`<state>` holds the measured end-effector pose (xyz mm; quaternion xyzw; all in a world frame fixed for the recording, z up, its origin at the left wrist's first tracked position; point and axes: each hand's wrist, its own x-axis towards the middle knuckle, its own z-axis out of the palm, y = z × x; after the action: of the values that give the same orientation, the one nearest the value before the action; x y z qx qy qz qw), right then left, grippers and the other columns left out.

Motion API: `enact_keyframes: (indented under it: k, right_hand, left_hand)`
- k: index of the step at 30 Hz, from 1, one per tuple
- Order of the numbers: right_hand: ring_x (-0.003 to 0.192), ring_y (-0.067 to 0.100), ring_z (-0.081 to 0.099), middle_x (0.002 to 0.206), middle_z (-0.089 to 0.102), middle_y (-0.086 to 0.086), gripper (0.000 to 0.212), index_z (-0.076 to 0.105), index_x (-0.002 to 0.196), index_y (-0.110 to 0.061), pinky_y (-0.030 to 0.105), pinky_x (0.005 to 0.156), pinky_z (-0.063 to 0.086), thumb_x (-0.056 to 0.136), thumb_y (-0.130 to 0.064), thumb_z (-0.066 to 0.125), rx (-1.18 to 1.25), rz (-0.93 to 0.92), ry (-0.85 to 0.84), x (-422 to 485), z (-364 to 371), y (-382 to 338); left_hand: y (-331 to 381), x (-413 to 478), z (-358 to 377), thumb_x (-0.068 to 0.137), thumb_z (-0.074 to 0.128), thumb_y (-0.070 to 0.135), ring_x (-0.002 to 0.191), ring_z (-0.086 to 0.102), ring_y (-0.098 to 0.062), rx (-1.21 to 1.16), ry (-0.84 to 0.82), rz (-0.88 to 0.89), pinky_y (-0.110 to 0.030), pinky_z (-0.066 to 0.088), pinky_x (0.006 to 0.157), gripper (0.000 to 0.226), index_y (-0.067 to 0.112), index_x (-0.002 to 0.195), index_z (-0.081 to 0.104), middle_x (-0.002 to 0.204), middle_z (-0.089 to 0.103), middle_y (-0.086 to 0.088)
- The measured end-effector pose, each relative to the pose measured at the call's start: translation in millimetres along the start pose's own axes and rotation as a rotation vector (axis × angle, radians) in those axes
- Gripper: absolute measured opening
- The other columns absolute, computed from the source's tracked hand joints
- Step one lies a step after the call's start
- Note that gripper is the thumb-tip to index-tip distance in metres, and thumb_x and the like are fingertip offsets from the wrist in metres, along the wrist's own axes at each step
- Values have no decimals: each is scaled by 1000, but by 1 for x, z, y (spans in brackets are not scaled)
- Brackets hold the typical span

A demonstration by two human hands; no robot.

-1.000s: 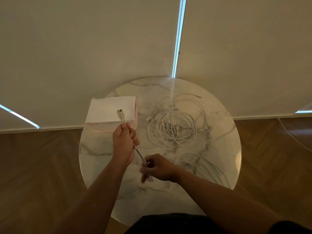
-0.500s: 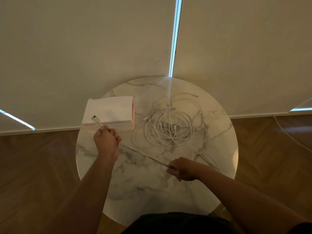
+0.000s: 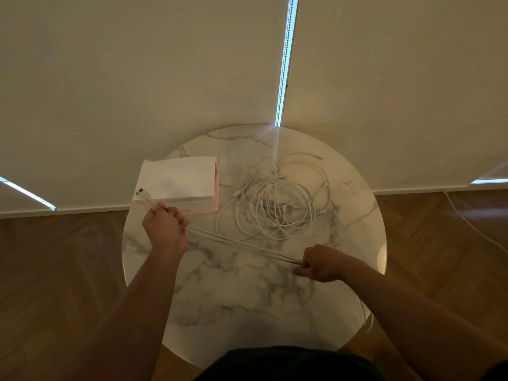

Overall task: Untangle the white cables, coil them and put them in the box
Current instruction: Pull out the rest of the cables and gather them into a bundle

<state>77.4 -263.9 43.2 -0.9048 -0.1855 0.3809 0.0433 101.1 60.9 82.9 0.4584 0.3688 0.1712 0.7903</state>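
A white cable [image 3: 242, 244] is stretched taut in doubled strands between my two hands above the round marble table [image 3: 247, 298]. My left hand [image 3: 165, 229] grips one end, and its plug [image 3: 141, 193] sticks out past my fist over the box. My right hand [image 3: 320, 264] grips the strands at the other end. A tangle of white cables [image 3: 277, 204] lies on the far middle of the table. The pale box [image 3: 178, 182] with a pinkish side stands at the far left of the table.
The table stands against a wall with closed blinds [image 3: 165, 64]. Wooden floor [image 3: 55, 270] lies on both sides. Another thin cable [image 3: 472, 229] runs across the floor at the right.
My hands have moved apart, the left one to the left and the right one to the right, pulling the cable out into a long taut span.
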Motion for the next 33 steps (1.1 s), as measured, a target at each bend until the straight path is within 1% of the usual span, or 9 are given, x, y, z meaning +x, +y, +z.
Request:
enact_keyframes:
  k: [2, 5, 12, 17, 20, 23, 26, 28, 33]
  right_hand:
    - [83, 22, 67, 78, 67, 4, 43, 58, 95, -16, 30, 71, 47, 94, -57, 44, -97, 34, -50, -1, -1, -1]
    - [77, 19, 71, 75, 73, 6, 43, 60, 98, -12, 32, 76, 52, 96, -51, 42, -55, 86, -116, -5, -2, 8]
    - [108, 28, 59, 118, 61, 9, 51, 56, 119, -13, 35, 81, 45, 96, -55, 41, -183, 133, -108, -11, 20, 19]
    - [59, 24, 65, 77, 70, 14, 40, 63, 84, 0, 41, 81, 59, 98, -31, 42, -2, 271, -436, -16, 32, 33]
    - [52, 21, 58, 66, 62, 9, 44, 58, 74, -2, 33, 65, 56, 101, -32, 40, -5, 300, -517, -21, 32, 35]
    - [56, 14, 55, 70, 58, 3, 32, 61, 83, -4, 24, 53, 46, 100, -27, 45, -134, 280, -438, -18, 36, 39]
    - [112, 27, 58, 125, 56, 13, 43, 51, 129, -8, 35, 92, 49, 97, -35, 49, -204, 226, -300, -10, 49, 48]
    - [127, 30, 47, 140, 45, 14, 51, 42, 139, -12, 38, 104, 41, 97, -39, 47, -216, 171, -214, -4, 51, 48]
    - [116, 26, 56, 128, 57, 9, 34, 58, 118, -18, 37, 93, 48, 89, -32, 50, 3, 79, -24, 27, 37, 28]
  left_hand:
    - [-1, 0, 0, 95, 22, 2, 37, 27, -7, -16, 23, -7, -16, 21, 39, 33, 19, 75, 41, 51, 33, 4]
    - [7, 9, -4, 95, 22, 2, 38, 27, -8, -60, 70, -8, -17, 21, 38, 34, 20, 73, 41, 51, 33, 5]
    - [-10, 9, -11, 96, 23, 3, 35, 26, -7, 55, 43, -71, -15, 20, 37, 31, 19, 76, 42, 47, 33, 6]
    - [-36, -7, -23, 102, 25, 9, 34, 25, -6, 89, -21, -150, -14, 21, 36, 33, 19, 75, 42, 44, 32, 8]
    - [-47, -16, -24, 105, 24, 14, 32, 23, -4, 75, -53, -201, -13, 19, 36, 34, 19, 76, 41, 40, 31, 10]
    - [-55, -22, -22, 106, 25, 16, 33, 23, -5, 67, -70, -251, -13, 20, 36, 34, 19, 76, 42, 42, 30, 8]
    - [-58, -25, -19, 104, 25, 13, 33, 26, -6, 59, -71, -270, -14, 25, 36, 33, 18, 76, 42, 47, 32, 5]
    - [-60, -27, -17, 104, 25, 12, 34, 30, -9, 38, -78, -274, -16, 29, 38, 32, 17, 77, 42, 45, 36, 5]
    - [-64, -24, -19, 105, 25, 13, 34, 24, -7, 70, -93, -287, -15, 21, 36, 33, 18, 77, 43, 49, 30, 5]
